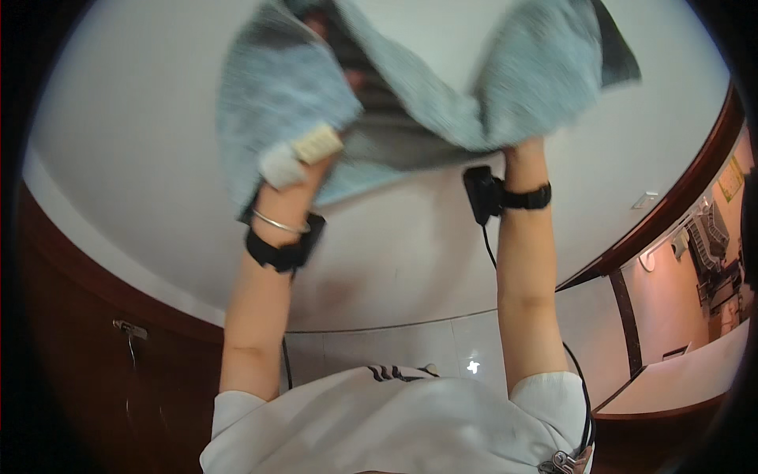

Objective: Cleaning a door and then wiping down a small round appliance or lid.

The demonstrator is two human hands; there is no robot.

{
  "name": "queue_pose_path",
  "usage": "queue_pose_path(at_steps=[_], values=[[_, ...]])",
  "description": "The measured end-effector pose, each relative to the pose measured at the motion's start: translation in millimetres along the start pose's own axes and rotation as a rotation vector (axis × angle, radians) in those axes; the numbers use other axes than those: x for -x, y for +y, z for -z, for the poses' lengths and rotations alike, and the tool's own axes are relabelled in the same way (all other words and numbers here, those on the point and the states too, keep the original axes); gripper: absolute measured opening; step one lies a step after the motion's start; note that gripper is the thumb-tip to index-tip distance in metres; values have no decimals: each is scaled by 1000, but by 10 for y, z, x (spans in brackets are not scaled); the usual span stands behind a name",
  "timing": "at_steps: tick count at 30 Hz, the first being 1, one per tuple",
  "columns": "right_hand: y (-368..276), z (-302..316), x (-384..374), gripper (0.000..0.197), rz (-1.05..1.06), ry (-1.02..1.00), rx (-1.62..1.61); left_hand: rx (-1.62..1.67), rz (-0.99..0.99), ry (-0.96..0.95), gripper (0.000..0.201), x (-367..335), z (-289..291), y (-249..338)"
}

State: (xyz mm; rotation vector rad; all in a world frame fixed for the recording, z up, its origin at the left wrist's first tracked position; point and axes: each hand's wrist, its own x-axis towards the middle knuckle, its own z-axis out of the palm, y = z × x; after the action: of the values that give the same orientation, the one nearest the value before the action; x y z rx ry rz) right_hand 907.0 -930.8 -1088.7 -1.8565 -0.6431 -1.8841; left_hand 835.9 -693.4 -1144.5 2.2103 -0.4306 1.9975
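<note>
A light blue cloth (545, 79) with a dark grey reverse side is up in front of the white wall, folded over and blurred by motion. Both my arms reach up to it. My left hand (322, 162) holds its left part; the fingers are mostly covered by fabric. Beside that wrist hang a cream label (318, 144) and a white label (282, 165). Toward the right, my right hand (526, 148) goes in under the lower edge of the cloth and bears that part up, its fingers hidden. Whether the cloth is a garment or a towel I cannot tell.
A white wall (395, 245) curves ahead, with a light switch (645, 201) at the right. On the left is a dark brown door (95, 379) with a metal handle (130, 329). Pale floor tiles (395, 344) lie below. Cables run from the black wrist straps (527, 197).
</note>
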Motion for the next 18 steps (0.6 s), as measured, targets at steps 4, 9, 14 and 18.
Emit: queue_pose_path(at_steps=[4, 9, 14, 18], values=[[-1106, -75, -286, 18, 97, -253, -380, -259, 2, 210, 56, -209, 478, -759], [-1521, -569, 789, 43, 411, -174, -834, -412, 107, 113, 70, 1027, 536, -840], [-1711, -395, 2472, 28, 562, -1121, -973, -438, 575, -234, 79, 3100, 575, -352], [-961, -387, 3742, 19, 591, -900, -1005, -231, 735, -444, 78, 3749, 186, 560]])
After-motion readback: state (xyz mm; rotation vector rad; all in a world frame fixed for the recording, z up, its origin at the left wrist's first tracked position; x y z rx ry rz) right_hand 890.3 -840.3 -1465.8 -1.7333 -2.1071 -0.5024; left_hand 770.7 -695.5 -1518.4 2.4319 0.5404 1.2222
